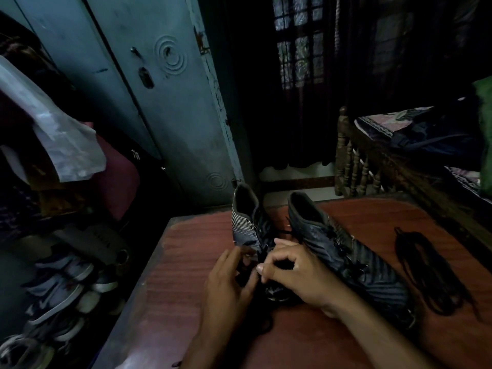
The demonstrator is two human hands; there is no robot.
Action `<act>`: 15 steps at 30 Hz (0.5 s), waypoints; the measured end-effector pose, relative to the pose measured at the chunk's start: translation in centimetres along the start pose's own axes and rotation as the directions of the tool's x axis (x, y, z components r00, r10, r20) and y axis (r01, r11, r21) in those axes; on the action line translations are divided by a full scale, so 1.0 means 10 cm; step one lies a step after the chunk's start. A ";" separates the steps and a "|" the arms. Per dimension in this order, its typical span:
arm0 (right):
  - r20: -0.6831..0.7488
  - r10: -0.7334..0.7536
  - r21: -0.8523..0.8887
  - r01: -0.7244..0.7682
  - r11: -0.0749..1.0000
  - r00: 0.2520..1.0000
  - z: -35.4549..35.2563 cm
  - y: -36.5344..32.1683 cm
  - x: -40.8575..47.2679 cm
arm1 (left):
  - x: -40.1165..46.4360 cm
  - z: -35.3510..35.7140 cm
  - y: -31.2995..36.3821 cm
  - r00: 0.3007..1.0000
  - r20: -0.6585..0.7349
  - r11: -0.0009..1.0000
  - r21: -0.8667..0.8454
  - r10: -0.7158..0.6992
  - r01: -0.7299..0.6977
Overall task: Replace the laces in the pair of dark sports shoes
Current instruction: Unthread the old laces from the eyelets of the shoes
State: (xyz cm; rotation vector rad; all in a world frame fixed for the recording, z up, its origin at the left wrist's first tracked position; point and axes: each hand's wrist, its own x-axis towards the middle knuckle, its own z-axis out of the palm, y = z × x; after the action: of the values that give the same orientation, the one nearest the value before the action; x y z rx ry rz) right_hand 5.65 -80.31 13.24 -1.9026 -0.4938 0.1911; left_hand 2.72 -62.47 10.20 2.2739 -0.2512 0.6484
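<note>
Two dark striped sports shoes stand on the reddish-brown wooden table [186, 275], heels away from the person. Left shoe [246, 222] is the landmark. Right shoe [346, 259] lies just beside it, to its right. Well to the right of that, a loose bundle of black laces [431, 275] on the table.

Left hand [229, 280] and right hand [290, 270] both work at the left shoe's near end. Each grip looks pinched on dark lace there; dim light, cannot confirm.

Risks, as I judge: dark lace against dark shoe, so a skipped eyelet; a hard tug could tip the left shoe into its neighbour.
</note>
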 end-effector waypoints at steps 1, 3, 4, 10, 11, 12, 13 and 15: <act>0.014 0.009 0.008 -0.009 1.000 1.000 0.00 -0.01 -0.01 | 0.01 0.00 -0.01 1.000 0.008 1.000 -0.007 -0.010 0.010; 0.047 -0.004 0.008 0.003 1.000 0.999 0.00 -0.03 -0.02 | 0.01 -0.01 -0.04 1.000 0.022 1.000 -0.025 -0.017 0.018; 0.064 -0.018 0.001 0.018 1.000 0.998 0.00 -0.05 -0.03 | 0.01 -0.01 -0.04 1.000 0.019 1.000 -0.023 -0.009 0.010; 0.000 0.043 0.012 -0.043 0.999 0.999 0.05 -0.02 -0.01 | 0.02 -0.05 0.05 0.996 -0.083 0.995 -0.090 0.033 -0.041; -0.043 0.058 0.016 -0.058 0.998 0.997 0.07 0.00 0.00 | 0.02 -0.07 0.09 0.995 -0.093 0.993 -0.104 0.038 -0.047; -0.081 0.072 0.022 -0.070 0.997 0.994 0.09 0.01 0.02 | 0.00 -0.08 0.12 0.994 -0.100 0.991 -0.120 0.042 -0.054; -0.112 0.079 0.031 -0.076 0.997 0.991 0.11 0.03 0.04 | 0.00 -0.09 0.14 0.993 -0.108 0.989 -0.135 0.047 -0.061; -0.145 0.076 0.060 -0.067 0.996 0.987 0.13 0.05 0.06 | -0.01 -0.09 0.16 0.990 -0.119 0.984 -0.155 0.073 -0.091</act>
State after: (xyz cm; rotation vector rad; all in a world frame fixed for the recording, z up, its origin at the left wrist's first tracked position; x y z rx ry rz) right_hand 5.81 -79.09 12.37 -1.8662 -0.3182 0.1092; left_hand 1.67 -62.98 11.66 2.0747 -0.3311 0.7696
